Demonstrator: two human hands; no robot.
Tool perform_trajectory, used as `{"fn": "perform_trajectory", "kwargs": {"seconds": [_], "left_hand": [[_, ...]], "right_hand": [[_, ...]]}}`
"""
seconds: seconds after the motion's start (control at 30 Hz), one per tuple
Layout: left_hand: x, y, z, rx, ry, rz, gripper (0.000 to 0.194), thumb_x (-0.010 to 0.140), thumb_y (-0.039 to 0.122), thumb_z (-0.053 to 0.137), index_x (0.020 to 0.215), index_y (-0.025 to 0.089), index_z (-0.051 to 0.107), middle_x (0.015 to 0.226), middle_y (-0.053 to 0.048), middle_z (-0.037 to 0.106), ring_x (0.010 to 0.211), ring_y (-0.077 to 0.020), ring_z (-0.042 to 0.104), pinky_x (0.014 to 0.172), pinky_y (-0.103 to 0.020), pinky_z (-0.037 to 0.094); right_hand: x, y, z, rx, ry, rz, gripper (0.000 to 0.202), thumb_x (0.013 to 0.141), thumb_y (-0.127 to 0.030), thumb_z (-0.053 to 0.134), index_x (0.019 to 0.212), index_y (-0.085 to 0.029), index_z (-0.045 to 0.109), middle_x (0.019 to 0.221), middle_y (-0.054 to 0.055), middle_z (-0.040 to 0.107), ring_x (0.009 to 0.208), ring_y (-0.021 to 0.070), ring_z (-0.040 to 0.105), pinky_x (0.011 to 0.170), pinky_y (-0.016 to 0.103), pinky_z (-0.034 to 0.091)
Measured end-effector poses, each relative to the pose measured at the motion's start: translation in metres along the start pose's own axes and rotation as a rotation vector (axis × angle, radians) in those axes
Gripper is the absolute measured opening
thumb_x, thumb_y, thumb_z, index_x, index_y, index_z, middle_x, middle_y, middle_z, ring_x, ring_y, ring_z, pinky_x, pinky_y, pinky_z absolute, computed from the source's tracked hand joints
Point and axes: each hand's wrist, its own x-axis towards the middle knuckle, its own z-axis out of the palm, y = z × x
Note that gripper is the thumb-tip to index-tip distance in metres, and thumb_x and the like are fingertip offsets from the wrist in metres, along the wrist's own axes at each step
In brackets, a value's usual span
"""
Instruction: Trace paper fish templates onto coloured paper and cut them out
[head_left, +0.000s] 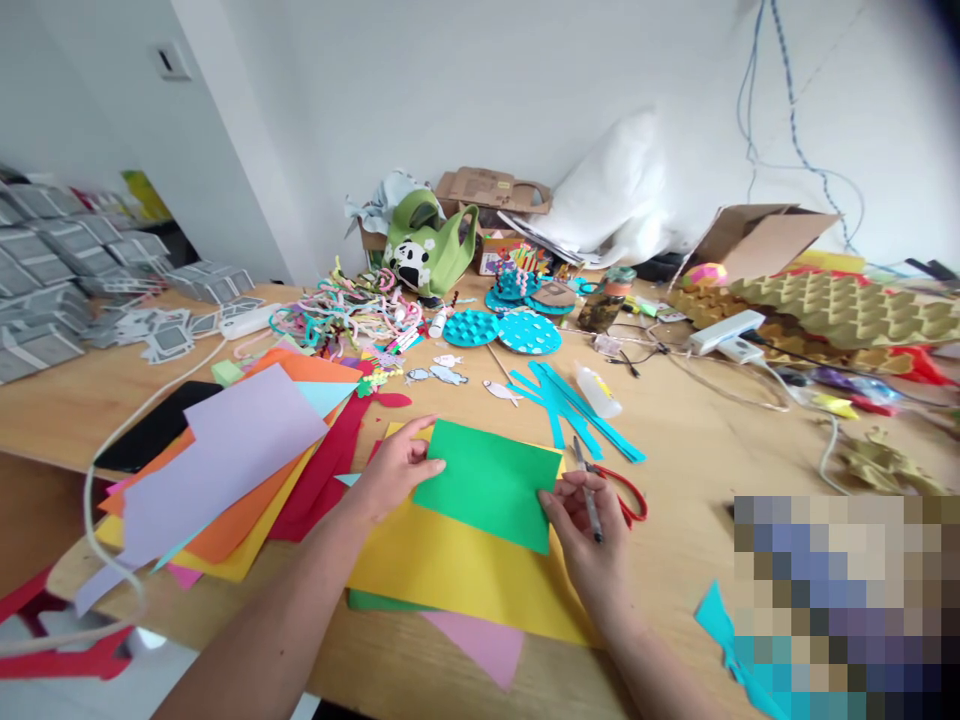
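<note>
At the near edge of the table (pixel 660 560), a pink paper corner (pixel 484 645) and a green edge show from under a large yellow sheet (pixel 465 580). Above the yellow sheet, both hands hold a small green card (pixel 487 485), tilted slightly. The left hand (pixel 401 465) is nearly closed, thumb on the card's front at its left side; its fingertips behind the card are hidden. The right hand (pixel 592 520) pinches the lower right side between thumb and curled fingers, with a pen (pixel 592 505) also held among the fingers. Red-handled scissors (pixel 634 495) lie just beside the right hand, which partly covers them. Blocky pixels mask the lower right corner, cutting off a blue piece (pixel 724 630).

To the left is a stack topped by lavender paper (pixel 240 440), overlapping a black flat object (pixel 161 425) I cannot identify. Beyond the card lie blue strips (pixel 581 410), a glue bottle (pixel 598 390) and fish cutouts (pixel 448 375). Farther back are blue discs (pixel 529 332), tangled colourful strands (pixel 360 310) too jumbled to separate, and a green panda bag (pixel 431 250).
</note>
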Motion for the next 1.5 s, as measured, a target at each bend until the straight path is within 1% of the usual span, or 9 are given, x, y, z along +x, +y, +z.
{"fn": "perform_trajectory", "kwargs": {"seconds": [0.07,0.13,0.23,0.3,0.47,0.7,1.0,1.2,1.5], "left_hand": [[-0.0016,0.0029,0.0015,-0.096,-0.029,-0.011,0.084,0.067,0.030,0.077,0.139,0.013,0.037,0.084,-0.002,0.068,0.077,-0.0169,0.065,0.072,-0.028,0.049],[-0.0035,0.0052,0.0027,-0.132,-0.085,-0.034,0.081,0.069,0.031,0.077,0.138,0.015,0.038,0.087,-0.005,0.069,0.077,-0.0175,0.066,0.068,-0.027,0.051],[-0.0054,0.0059,0.0042,-0.095,-0.164,-0.086,0.080,0.070,0.034,0.077,0.138,0.016,0.037,0.087,-0.007,0.069,0.071,-0.0199,0.068,0.060,-0.027,0.052],[-0.0052,0.0046,0.0051,-0.068,-0.183,-0.102,0.079,0.069,0.035,0.078,0.135,0.015,0.039,0.087,-0.008,0.069,0.069,-0.0208,0.069,0.058,-0.028,0.053],[-0.0014,0.0007,0.0061,-0.014,-0.164,-0.096,0.061,0.068,0.034,0.079,0.117,0.011,0.051,0.085,-0.009,0.070,0.066,-0.0178,0.068,0.056,-0.025,0.053],[-0.0021,0.0018,0.0072,0.037,-0.161,-0.092,0.052,0.067,0.035,0.078,0.106,0.010,0.055,0.081,-0.009,0.071,0.065,-0.0179,0.068,0.056,-0.026,0.054],[-0.0028,0.0019,0.0066,0.058,-0.181,-0.085,0.046,0.067,0.033,0.076,0.101,0.011,0.057,0.080,-0.010,0.072,0.066,-0.0199,0.069,0.056,-0.027,0.054],[-0.0037,0.0027,0.0072,0.057,-0.200,-0.089,0.044,0.067,0.034,0.075,0.100,0.011,0.058,0.082,-0.011,0.071,0.069,-0.0213,0.070,0.059,-0.029,0.055],[-0.0035,0.0015,0.0068,0.047,-0.209,-0.103,0.046,0.067,0.034,0.076,0.102,0.011,0.057,0.086,-0.011,0.071,0.070,-0.0218,0.070,0.059,-0.029,0.055]], "right_hand": [[0.0008,0.0010,-0.0012,0.035,0.019,0.004,0.025,0.076,-0.030,0.072,0.091,-0.024,0.054,0.076,-0.001,0.055,0.068,0.0124,0.056,0.059,0.024,0.047],[0.0019,0.0027,-0.0030,0.064,0.056,0.016,0.026,0.075,-0.029,0.073,0.091,-0.024,0.054,0.075,-0.002,0.056,0.067,0.0118,0.056,0.059,0.024,0.046],[0.0033,0.0043,-0.0052,0.091,0.114,0.041,0.030,0.072,-0.029,0.076,0.092,-0.023,0.055,0.076,-0.001,0.058,0.069,0.0122,0.057,0.061,0.025,0.046],[0.0037,0.0036,-0.0056,0.101,0.115,0.055,0.031,0.070,-0.030,0.077,0.091,-0.023,0.055,0.076,-0.001,0.059,0.070,0.0128,0.057,0.062,0.025,0.046],[0.0027,-0.0009,-0.0043,0.105,0.049,0.063,0.029,0.072,-0.031,0.076,0.091,-0.023,0.055,0.074,-0.003,0.056,0.066,0.0113,0.054,0.059,0.024,0.045],[0.0029,-0.0014,-0.0045,0.075,0.044,0.033,0.028,0.074,-0.032,0.074,0.091,-0.023,0.055,0.075,-0.002,0.053,0.066,0.0112,0.052,0.058,0.023,0.044],[0.0026,0.0015,-0.0055,0.053,0.042,-0.002,0.026,0.076,-0.030,0.072,0.093,-0.023,0.053,0.076,-0.002,0.054,0.066,0.0114,0.052,0.058,0.023,0.044],[0.0029,0.0017,-0.0067,0.035,0.036,0.010,0.025,0.077,-0.030,0.072,0.094,-0.023,0.054,0.077,-0.001,0.055,0.067,0.0118,0.053,0.058,0.024,0.045],[0.0048,-0.0002,-0.0061,0.037,0.046,0.010,0.026,0.076,-0.031,0.072,0.093,-0.022,0.054,0.076,-0.001,0.056,0.067,0.0123,0.055,0.059,0.025,0.047]]}}
